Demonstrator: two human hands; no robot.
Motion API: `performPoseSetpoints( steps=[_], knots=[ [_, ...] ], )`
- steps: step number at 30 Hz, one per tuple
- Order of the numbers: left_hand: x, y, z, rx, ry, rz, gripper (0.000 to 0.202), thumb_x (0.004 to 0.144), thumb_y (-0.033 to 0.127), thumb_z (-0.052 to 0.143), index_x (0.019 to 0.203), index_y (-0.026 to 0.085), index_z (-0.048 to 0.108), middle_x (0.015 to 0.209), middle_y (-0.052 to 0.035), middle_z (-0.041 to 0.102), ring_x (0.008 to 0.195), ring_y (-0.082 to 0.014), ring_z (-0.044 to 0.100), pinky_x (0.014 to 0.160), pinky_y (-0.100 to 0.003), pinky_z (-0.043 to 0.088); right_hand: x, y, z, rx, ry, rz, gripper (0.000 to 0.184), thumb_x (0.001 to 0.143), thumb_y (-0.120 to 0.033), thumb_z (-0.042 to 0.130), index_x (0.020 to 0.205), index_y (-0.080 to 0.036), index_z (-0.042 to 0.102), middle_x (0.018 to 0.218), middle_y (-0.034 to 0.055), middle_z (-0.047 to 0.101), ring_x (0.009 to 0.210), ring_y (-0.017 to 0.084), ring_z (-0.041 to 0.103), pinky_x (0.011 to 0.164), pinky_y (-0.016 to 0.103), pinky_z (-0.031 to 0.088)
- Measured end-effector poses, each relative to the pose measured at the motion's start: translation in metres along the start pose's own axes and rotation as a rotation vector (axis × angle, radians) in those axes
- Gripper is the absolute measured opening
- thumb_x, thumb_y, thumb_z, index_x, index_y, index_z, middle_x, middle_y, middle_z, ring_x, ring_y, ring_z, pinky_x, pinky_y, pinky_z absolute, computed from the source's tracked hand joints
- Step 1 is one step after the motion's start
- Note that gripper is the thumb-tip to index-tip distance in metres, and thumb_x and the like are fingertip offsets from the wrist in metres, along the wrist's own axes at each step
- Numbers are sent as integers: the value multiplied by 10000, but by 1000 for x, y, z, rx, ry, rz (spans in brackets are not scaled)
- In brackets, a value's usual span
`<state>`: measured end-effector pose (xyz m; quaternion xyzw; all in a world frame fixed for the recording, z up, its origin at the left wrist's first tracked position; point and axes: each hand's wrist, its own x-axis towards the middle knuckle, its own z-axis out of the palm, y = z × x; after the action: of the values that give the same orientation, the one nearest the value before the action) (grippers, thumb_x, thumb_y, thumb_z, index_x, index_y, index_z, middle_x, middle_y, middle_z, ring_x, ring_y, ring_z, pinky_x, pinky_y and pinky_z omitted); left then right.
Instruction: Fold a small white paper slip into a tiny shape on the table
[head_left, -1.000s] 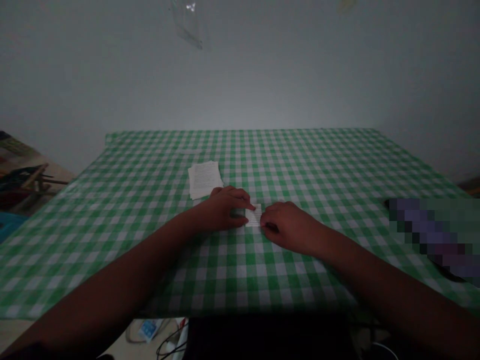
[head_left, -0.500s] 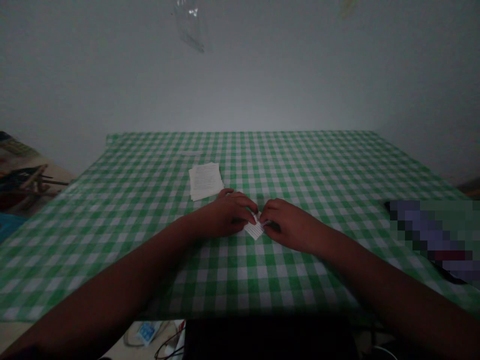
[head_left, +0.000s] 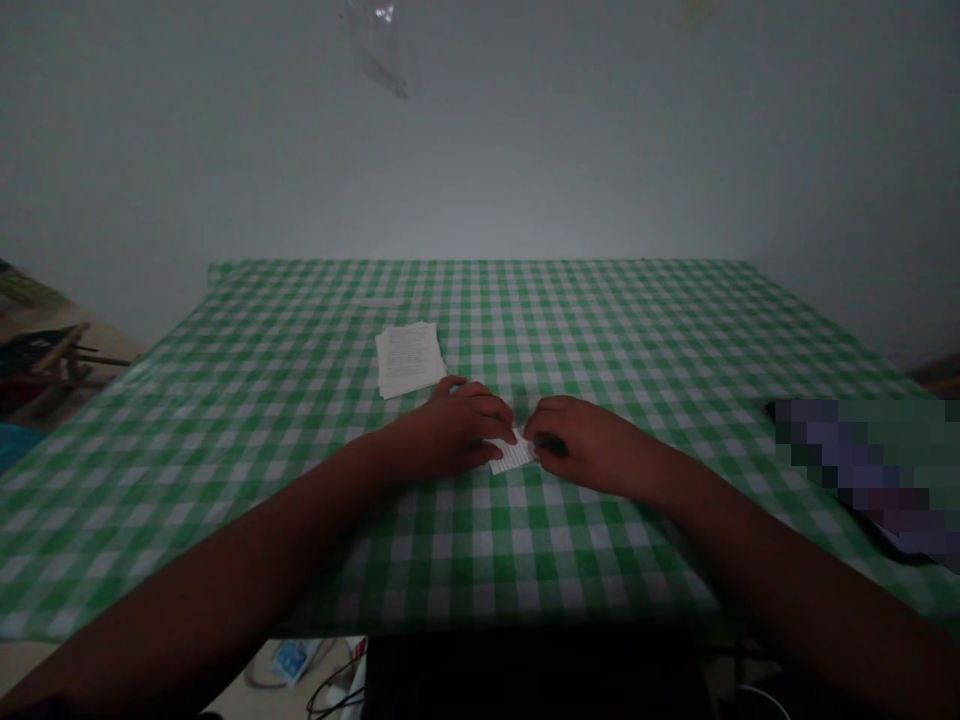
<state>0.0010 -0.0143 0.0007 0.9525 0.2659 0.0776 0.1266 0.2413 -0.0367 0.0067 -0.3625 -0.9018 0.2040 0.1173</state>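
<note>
A small folded piece of lined white paper (head_left: pixel 511 455) lies on the green and white checked tablecloth (head_left: pixel 600 330) near the middle of the table. My left hand (head_left: pixel 450 428) rests on its left end with the fingers curled over it. My right hand (head_left: pixel 581 445) pinches its right end with curled fingers. Both hands meet over the paper and hide most of it. A stack of white printed sheets (head_left: pixel 409 358) lies just beyond my left hand.
A blurred dark object (head_left: pixel 862 470) lies at the right edge of the table. A grey wall stands behind the table. Wooden furniture (head_left: pixel 45 355) is on the floor at the left. Cables and a small blue packet (head_left: pixel 296 660) lie below the table's near edge.
The small paper has been turned from lying straight to sitting at a slant between my fingers. Both hands stayed together at the same spot.
</note>
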Motion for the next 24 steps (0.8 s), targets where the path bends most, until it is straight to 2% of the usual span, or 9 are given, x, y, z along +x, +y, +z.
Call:
performPoseSetpoints(
  steps=[6, 13, 20, 24],
  knots=[
    [-1, 2, 3, 5, -3, 39, 224, 946, 221, 590, 1124, 328, 675, 1254, 10, 659, 1183, -202, 554, 1110, -470, 171, 2, 5, 5, -12, 26, 56, 60, 851, -162, 615, 874, -201, 654, 875, 19, 644, 834, 162, 585, 777, 290, 445],
    [-1, 1, 4, 29, 1, 60, 278, 932, 206, 601, 1175, 331, 654, 1248, 2, 661, 1191, -215, 553, 1120, -507, 160, 10, 10, 8, 11, 59, 172, 69, 822, -136, 617, 795, -193, 644, 783, 8, 630, 721, 144, 556, 667, 279, 393],
    [0, 7, 1, 59, -2, 49, 302, 890, 171, 618, 1140, 332, 673, 1313, 13, 625, 1239, -227, 514, 1129, -502, 179, 16, 8, 14, -76, 139, 223, 117, 885, -223, 597, 779, -184, 626, 774, 17, 622, 696, 146, 530, 622, 279, 346],
    [0, 9, -1, 64, -10, 47, 282, 891, 190, 622, 1131, 328, 677, 1319, 7, 625, 1247, -233, 506, 1132, -515, 169, 13, 7, 12, -68, 114, 191, 85, 877, -201, 598, 801, -183, 631, 772, 11, 619, 692, 139, 530, 627, 273, 349]
  ],
)
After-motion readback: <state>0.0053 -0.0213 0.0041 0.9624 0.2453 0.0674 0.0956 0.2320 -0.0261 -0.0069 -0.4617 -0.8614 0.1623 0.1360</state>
